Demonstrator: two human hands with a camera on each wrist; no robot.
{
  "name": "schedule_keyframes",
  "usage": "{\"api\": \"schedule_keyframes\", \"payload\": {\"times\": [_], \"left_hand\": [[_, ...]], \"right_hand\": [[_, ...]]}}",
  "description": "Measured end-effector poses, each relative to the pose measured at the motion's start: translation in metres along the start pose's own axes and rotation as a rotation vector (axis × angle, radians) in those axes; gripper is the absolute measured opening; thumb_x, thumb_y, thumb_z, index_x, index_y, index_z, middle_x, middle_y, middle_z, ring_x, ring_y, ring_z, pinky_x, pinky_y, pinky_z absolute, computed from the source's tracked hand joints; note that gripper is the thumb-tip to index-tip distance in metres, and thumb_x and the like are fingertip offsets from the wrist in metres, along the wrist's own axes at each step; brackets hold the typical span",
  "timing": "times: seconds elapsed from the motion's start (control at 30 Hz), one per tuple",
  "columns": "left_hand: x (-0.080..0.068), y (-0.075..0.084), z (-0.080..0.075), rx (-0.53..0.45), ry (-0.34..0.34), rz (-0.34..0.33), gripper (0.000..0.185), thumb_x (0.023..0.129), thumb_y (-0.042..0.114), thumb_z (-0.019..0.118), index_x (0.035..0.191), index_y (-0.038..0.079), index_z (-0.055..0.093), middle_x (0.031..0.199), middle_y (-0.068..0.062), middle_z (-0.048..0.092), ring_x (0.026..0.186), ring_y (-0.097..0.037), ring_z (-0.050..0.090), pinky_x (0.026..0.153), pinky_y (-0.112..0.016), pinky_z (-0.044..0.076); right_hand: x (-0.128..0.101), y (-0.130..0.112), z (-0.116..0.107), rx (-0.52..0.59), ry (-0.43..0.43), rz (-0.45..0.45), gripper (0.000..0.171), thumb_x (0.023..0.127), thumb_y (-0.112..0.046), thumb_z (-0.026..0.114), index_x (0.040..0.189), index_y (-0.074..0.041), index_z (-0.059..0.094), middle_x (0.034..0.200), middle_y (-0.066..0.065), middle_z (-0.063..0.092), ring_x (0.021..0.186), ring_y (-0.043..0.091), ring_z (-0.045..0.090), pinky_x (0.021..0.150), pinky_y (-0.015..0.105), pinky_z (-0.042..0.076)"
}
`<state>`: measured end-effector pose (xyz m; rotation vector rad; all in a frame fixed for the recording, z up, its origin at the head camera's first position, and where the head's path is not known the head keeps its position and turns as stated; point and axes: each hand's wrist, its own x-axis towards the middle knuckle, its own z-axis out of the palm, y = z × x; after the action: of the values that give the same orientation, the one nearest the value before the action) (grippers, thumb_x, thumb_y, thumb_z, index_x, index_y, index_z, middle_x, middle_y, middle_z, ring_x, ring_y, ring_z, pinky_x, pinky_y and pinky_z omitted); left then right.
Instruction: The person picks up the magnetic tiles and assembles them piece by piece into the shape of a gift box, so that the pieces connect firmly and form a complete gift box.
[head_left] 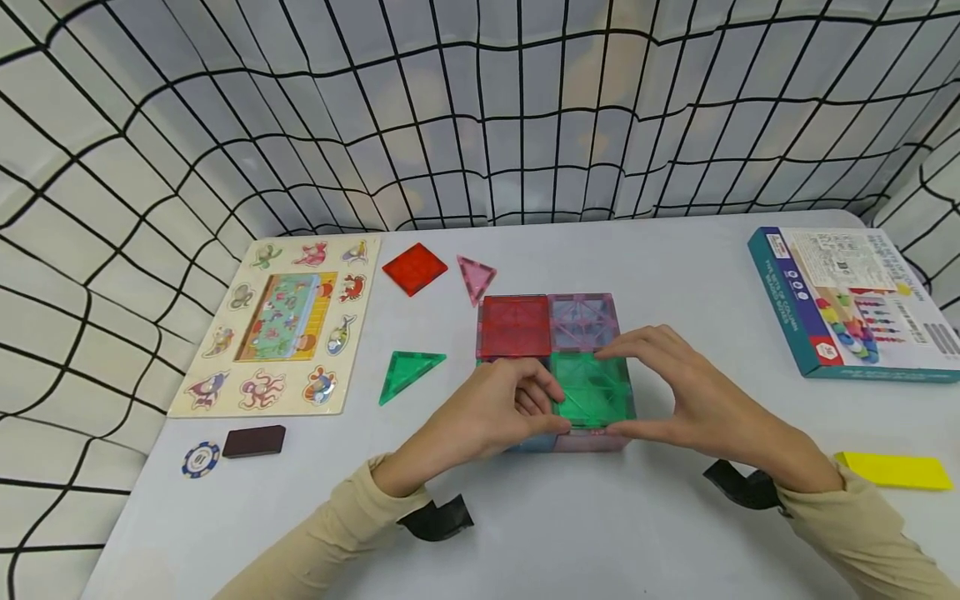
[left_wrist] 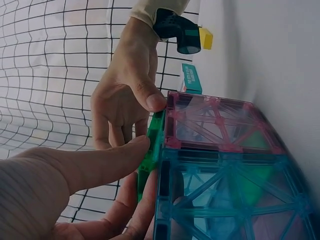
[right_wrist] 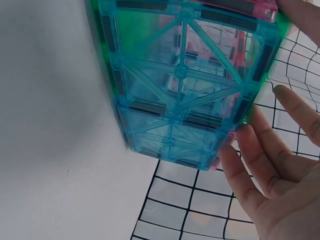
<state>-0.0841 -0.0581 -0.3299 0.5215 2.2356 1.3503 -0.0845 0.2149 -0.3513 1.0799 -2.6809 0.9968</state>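
A block of see-through magnetic tiles stands mid-table, with red and pale purple squares on top and blue and pink walls. Over its near right part lies a green square tile, tilted slightly off the block in the left wrist view. My left hand pinches that tile's left side, thumb on its face and fingers beneath it. My right hand spans the tile's right side, index finger at the far corner and thumb at the near one. In the right wrist view its other fingers reach along the block, loosely extended.
Left of the block lie a green triangle, a red square and a pink triangle. Farther left are a wooden puzzle board, poker chip and dark brown block. A box and yellow block sit right.
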Motion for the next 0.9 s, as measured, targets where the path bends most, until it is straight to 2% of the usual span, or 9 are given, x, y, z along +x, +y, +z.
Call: {"api": "schedule_keyframes", "payload": {"times": [0.13,0.23,0.37,0.53,0.63,0.77,0.9], "left_hand": [[0.0012,-0.0014,-0.0007,-0.002,-0.005,-0.006,0.021,0.087,0.008,0.086,0.101,0.004,0.072,0.086,0.001,0.071,0.076,-0.01,0.067,0.071,-0.023,0.057],[0.0023,-0.0027,-0.0006,0.021,-0.021,0.013,0.026,0.085,0.007,0.087,0.104,0.004,0.07,0.09,0.0,0.071,0.079,-0.009,0.068,0.075,-0.021,0.058],[0.0025,-0.0035,0.0006,0.084,-0.04,0.059,0.036,0.082,0.007,0.091,0.108,0.004,0.067,0.095,-0.002,0.072,0.085,-0.009,0.068,0.081,-0.021,0.058],[0.0024,-0.0034,0.0028,0.114,-0.042,0.073,0.035,0.083,0.007,0.089,0.111,0.004,0.067,0.101,-0.003,0.073,0.091,-0.011,0.069,0.085,-0.022,0.059],[0.0028,-0.004,0.0041,0.151,-0.057,0.083,0.038,0.083,0.005,0.089,0.113,0.003,0.065,0.104,-0.005,0.073,0.094,-0.014,0.07,0.086,-0.021,0.058],[0.0027,-0.0064,0.0059,0.196,-0.068,0.11,0.043,0.082,0.004,0.09,0.117,0.003,0.063,0.105,-0.006,0.073,0.095,-0.017,0.071,0.086,-0.021,0.057],[0.0027,-0.0086,0.0064,0.185,-0.064,0.145,0.042,0.083,0.001,0.088,0.116,0.001,0.063,0.103,-0.006,0.073,0.093,-0.016,0.071,0.085,-0.019,0.057]], "right_hand": [[0.0004,-0.0009,0.0007,-0.004,-0.008,0.001,0.076,0.07,-0.022,0.1,0.136,-0.016,0.063,0.136,-0.002,0.06,0.126,0.015,0.048,0.107,0.026,0.044],[-0.0008,-0.0019,-0.0003,-0.011,-0.016,-0.002,0.076,0.071,-0.023,0.099,0.137,-0.017,0.063,0.136,-0.003,0.059,0.126,0.015,0.048,0.107,0.026,0.044],[-0.0027,-0.0028,-0.003,-0.016,-0.017,-0.014,0.078,0.07,-0.022,0.1,0.138,-0.018,0.063,0.138,-0.002,0.058,0.128,0.016,0.047,0.109,0.018,0.04],[-0.0041,-0.0029,-0.0043,-0.013,-0.021,-0.021,0.077,0.069,-0.02,0.1,0.137,-0.018,0.064,0.14,0.001,0.057,0.131,0.018,0.046,0.11,0.014,0.037],[-0.0048,-0.0032,-0.004,-0.028,-0.031,-0.012,0.076,0.069,-0.021,0.1,0.136,-0.019,0.064,0.141,0.001,0.057,0.132,0.019,0.045,0.109,0.024,0.045],[-0.0045,-0.0035,-0.0031,-0.045,-0.036,-0.01,0.075,0.069,-0.022,0.1,0.135,-0.019,0.065,0.141,0.001,0.057,0.133,0.02,0.045,0.103,0.043,0.053],[-0.0043,-0.0031,-0.0026,-0.042,-0.037,-0.011,0.074,0.069,-0.022,0.101,0.134,-0.019,0.065,0.141,0.001,0.056,0.132,0.02,0.045,0.1,0.048,0.053]]}}
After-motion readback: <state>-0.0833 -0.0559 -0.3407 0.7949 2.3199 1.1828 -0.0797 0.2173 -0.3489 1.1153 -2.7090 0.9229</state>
